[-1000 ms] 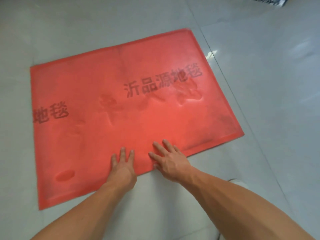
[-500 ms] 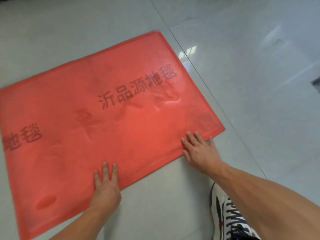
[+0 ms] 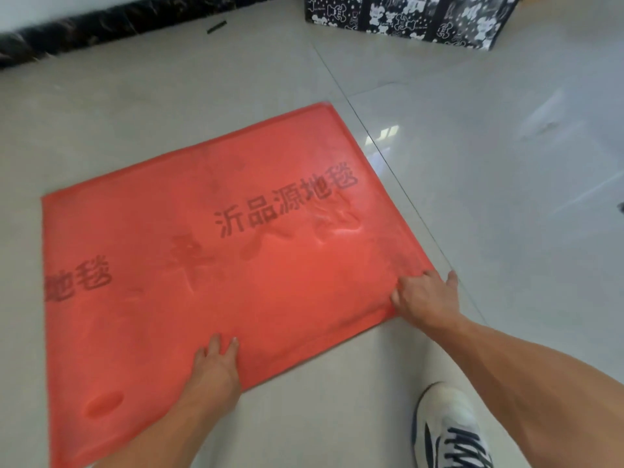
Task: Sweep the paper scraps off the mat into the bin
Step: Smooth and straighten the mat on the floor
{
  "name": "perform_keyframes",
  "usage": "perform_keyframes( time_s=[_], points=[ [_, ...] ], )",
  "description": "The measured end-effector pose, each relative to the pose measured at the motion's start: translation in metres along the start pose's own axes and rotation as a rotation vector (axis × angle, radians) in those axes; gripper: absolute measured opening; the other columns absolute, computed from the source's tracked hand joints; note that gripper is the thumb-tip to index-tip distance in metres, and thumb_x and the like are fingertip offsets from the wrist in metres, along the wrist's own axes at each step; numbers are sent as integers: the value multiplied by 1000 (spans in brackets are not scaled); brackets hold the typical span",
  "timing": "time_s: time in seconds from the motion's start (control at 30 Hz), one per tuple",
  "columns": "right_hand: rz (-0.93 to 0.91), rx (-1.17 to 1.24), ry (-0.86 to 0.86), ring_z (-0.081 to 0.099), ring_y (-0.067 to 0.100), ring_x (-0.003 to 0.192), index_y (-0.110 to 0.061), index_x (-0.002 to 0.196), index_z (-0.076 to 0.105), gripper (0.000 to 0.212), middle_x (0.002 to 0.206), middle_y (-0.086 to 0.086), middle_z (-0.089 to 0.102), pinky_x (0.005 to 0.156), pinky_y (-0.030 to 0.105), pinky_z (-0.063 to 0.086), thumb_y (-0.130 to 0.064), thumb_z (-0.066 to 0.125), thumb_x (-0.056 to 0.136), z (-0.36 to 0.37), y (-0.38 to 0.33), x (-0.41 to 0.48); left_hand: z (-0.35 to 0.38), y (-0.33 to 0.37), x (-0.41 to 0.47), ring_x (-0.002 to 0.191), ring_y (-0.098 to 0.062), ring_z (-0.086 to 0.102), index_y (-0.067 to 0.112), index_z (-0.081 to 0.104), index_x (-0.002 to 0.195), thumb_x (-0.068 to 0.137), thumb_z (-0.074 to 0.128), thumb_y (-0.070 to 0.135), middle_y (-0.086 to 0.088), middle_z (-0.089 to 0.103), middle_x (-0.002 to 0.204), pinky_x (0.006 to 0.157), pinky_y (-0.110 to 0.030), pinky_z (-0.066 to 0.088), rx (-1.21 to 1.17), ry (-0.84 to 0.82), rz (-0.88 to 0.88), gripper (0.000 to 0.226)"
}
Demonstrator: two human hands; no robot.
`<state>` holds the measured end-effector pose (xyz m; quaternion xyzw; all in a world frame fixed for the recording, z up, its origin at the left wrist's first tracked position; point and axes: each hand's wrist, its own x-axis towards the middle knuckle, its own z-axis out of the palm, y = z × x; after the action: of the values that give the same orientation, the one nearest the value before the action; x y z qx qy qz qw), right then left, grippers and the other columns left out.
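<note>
**Red mat, near-right corner taken up by right hand; no scraps in view**

Item 1, change. The right hand [image 3: 426, 296] has travelled along the near edge of the red mat [image 3: 216, 265], from beside the left hand a second ago to the mat's near-right corner at centre right of the frame. Its fingers, flat half a second ago, are now curled onto the corner. The view has also tipped up, bringing a black-and-white patterned box [image 3: 405, 15] into the upper right of the frame.

Item 2, meaning for the task. No paper scraps show on the mat, only printed characters and dents. No bin can be told for certain; whether the patterned box serves as one cannot be said. Judgement: the sweeping looks finished or nearly so, and the mat itself is being squared up or lifted.

Item 3, right hand. Partly closed, fingers bent over the corner, thumb side on the mat edge, little finger out over the floor [image 3: 506, 197]. Whether it pinches the corner or only presses it cannot be told.

Item 4, left hand [image 3: 216, 364]. Open and flat, fingertips on the mat's near edge at lower centre, holding nothing.

Item 5, other. 1 white shoe [image 3: 449, 430], lower right.
</note>
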<state>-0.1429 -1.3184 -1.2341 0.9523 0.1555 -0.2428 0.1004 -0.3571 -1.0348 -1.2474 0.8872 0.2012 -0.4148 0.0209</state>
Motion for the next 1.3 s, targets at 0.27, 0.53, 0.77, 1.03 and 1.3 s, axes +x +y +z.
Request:
perform_keyframes(
  time_s=[0.27, 0.53, 0.77, 1.03, 1.3],
  points=[
    [-186, 50, 119, 59, 30, 107, -23, 106, 63, 33, 110, 7, 66, 100, 53, 34, -41, 38, 93, -92, -39, 71, -86, 18, 28, 134, -26, 38, 6, 44, 137, 95, 42, 28, -11, 50, 137, 108, -30, 34, -119, 196, 34, 48],
    [-399, 143, 76, 41, 29, 131, -21, 128, 55, 43, 135, 8, 51, 101, 55, 35, -41, 39, 94, -138, -71, 121, -141, 46, 48, 145, -26, 22, 10, 26, 150, 92, 52, 34, -17, 31, 154, 117, -29, 19, -340, 217, -27, 68],
    [-423, 165, 46, 25, 30, 143, -19, 139, 45, 49, 149, 7, 38, 106, 62, 29, -44, 39, 97, -138, -84, 156, -169, 52, 78, 148, -26, 13, 16, 14, 154, 91, 55, 42, -19, 16, 159, 120, -30, 10, -357, 292, -63, 79],
    [-386, 188, 37, 8, 28, 150, -24, 146, 33, 54, 160, 3, 18, 108, 65, 26, -49, 36, 98, -131, -98, 203, -204, 51, 163, 148, -37, 5, 25, 8, 154, 83, 65, 49, -13, 5, 162, 121, -39, 8, -364, 307, -44, 94],
    [-295, 227, -92, -7, 25, 152, -36, 155, 13, 68, 165, -9, -6, 106, 73, 22, -59, 37, 96, -87, -91, 213, -199, 49, 210, 149, -29, -6, 29, 3, 154, 80, 65, 54, -15, -5, 161, 120, -48, 3, -317, 229, -6, 100]
  ],
)
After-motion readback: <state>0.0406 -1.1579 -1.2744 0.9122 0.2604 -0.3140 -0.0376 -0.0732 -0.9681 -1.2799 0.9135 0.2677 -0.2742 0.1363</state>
